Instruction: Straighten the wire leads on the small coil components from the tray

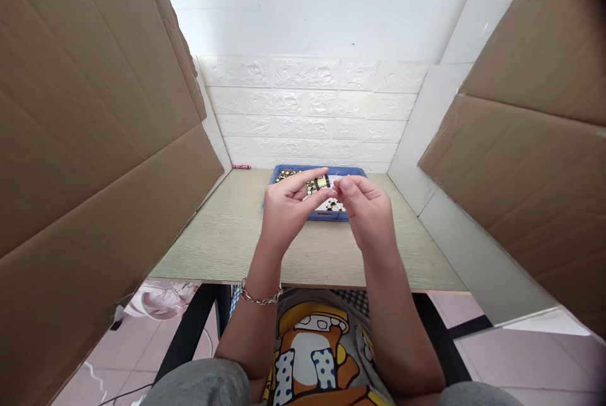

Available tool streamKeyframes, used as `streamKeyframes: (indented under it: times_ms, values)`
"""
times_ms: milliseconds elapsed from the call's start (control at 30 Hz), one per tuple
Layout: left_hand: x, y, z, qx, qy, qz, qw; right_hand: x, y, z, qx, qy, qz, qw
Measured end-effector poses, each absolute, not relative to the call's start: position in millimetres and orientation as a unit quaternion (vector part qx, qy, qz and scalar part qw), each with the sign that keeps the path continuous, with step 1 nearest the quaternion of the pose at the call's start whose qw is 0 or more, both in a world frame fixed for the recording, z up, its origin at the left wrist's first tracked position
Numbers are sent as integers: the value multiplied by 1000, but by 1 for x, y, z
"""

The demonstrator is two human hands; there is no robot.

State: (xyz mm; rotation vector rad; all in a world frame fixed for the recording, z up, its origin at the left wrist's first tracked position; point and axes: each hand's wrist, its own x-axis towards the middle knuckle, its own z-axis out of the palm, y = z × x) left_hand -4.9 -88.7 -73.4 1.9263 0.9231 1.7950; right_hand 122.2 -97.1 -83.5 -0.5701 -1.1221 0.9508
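Between the thumb and forefinger of my left hand (287,209) is a small yellow-and-black coil-like part (322,182), held on its side above the tray. My right hand (370,209) is closed in a pinch just right of it, thumb and fingertips pressed together. Whatever lies in that pinch is too small to make out. Beneath and behind both hands stands a blue plastic tray (362,172), partly covered by them. Several similar yellow-and-black parts (286,173) lie at its left, and more small dark-and-pale pieces (335,205) rest on white material at its front right.
The tray stands on a pale wooden table (213,223) against a white brick-pattern wall (307,103). A red marker (241,167) lies at the back left corner. Large cardboard panels flank the table, one on the left (95,128) and one on the right (530,141).
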Motion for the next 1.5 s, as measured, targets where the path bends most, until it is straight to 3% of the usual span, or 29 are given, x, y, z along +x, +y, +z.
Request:
streamKeyframes:
  times_ms: [400, 767, 933, 1500]
  values:
    - [-4, -88, -75, 656, 325, 640, 235, 122, -101, -83, -295, -522, 378, 705]
    - [-3, -95, -75, 678, 319, 651, 119, 123, -105, -82, -327, -517, 339, 715]
    - [-3, -97, -76, 683, 303, 652, 124, 122, -109, -79, -353, -524, 301, 714]
    - [1, -97, -80, 674, 258, 671, 170, 120, -109, -79, -355, -535, 346, 684]
